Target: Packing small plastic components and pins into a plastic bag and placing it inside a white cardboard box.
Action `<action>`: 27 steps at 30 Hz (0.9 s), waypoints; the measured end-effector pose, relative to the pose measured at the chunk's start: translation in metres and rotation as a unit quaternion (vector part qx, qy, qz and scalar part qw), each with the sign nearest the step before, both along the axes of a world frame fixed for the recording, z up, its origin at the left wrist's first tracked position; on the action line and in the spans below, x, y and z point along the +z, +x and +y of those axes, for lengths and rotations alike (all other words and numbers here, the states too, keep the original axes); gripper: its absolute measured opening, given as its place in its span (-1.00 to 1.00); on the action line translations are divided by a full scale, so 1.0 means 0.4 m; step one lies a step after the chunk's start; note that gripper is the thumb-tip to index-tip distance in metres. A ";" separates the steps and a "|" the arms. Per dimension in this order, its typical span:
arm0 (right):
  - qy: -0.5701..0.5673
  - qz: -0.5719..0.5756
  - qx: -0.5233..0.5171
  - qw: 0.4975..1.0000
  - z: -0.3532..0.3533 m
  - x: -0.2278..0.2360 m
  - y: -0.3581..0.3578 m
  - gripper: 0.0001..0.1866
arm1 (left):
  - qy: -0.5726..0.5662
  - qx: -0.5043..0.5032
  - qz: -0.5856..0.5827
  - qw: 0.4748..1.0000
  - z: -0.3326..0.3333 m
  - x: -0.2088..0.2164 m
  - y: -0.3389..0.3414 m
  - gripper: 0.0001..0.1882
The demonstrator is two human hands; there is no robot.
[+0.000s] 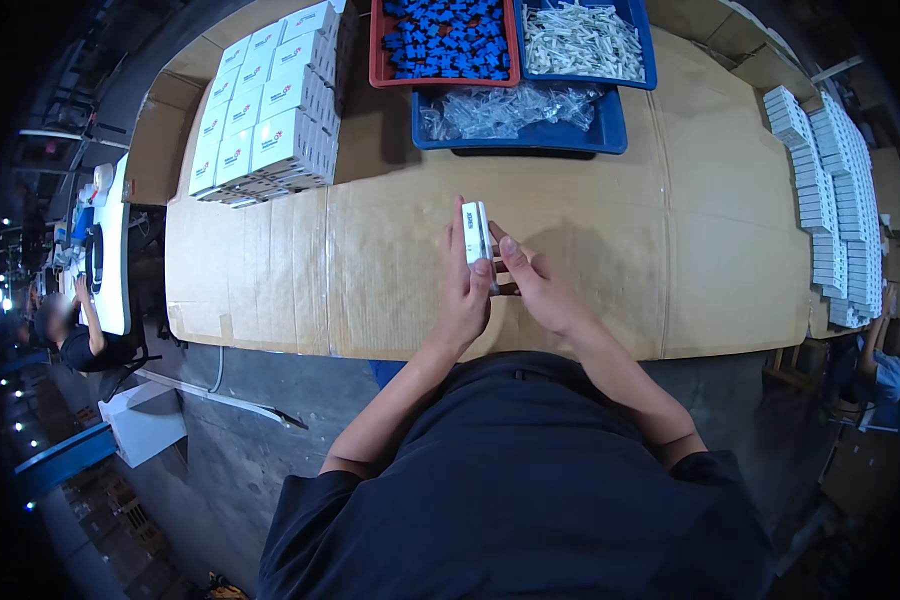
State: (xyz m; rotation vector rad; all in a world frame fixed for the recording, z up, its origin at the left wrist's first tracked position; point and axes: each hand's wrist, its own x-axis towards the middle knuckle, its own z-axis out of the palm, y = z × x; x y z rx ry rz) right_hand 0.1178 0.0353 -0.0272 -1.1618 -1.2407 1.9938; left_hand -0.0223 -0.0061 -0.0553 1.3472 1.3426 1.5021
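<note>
Brown cardboard (250,270) covers the worktable, with concrete floor (260,390) showing beyond its near edge. Close to that edge, around the middle of its length, the small white printed box (475,232) is held up above the surface. The left hand (464,285) grasps it, thumb in front and fingers along its left side. The right hand (540,288) is partly curled at the box's right side, fingertips partly hidden; I cannot tell whether it grips too.

At the far edge stand 3 trays: a red tray (376,60) of blue plastic pieces, a blue tray (649,50) of slim white pieces, and, nearer, a second blue tray (520,143) of clear plastic pieces. White cartons (275,145) are stacked toward the far left corner; slim white boxes (832,210) stand piled along the right edge.
</note>
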 end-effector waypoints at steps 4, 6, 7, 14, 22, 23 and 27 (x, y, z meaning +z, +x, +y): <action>0.055 -0.027 0.139 0.988 0.022 0.071 0.054 -0.25 | -0.092 0.001 -0.208 0.974 0.003 -0.014 -0.003 -0.10; 0.232 -0.232 0.190 0.926 0.014 0.090 0.068 -0.16 | -0.158 0.030 -0.396 0.904 0.016 0.020 -0.001 -0.15; 0.356 -0.228 0.133 0.896 0.004 0.052 0.075 -0.23 | -0.197 0.039 -0.411 0.889 0.021 0.047 0.004 -0.18; 0.581 -0.170 0.074 0.792 0.052 0.025 0.085 -0.18 | -0.360 -0.074 -0.493 0.789 -0.006 0.092 0.033 -0.23; 0.609 -0.063 0.112 0.783 0.061 -0.004 0.076 -0.18 | -0.327 -0.077 -0.493 0.803 -0.018 0.104 0.036 -0.27; 0.608 -0.063 0.112 0.783 0.059 -0.006 0.076 -0.18 | -0.324 -0.082 -0.498 0.800 -0.018 0.101 0.036 -0.27; 0.593 -0.040 0.084 0.800 0.046 -0.015 0.077 -0.21 | -0.340 -0.082 -0.505 0.789 -0.024 0.095 0.032 -0.28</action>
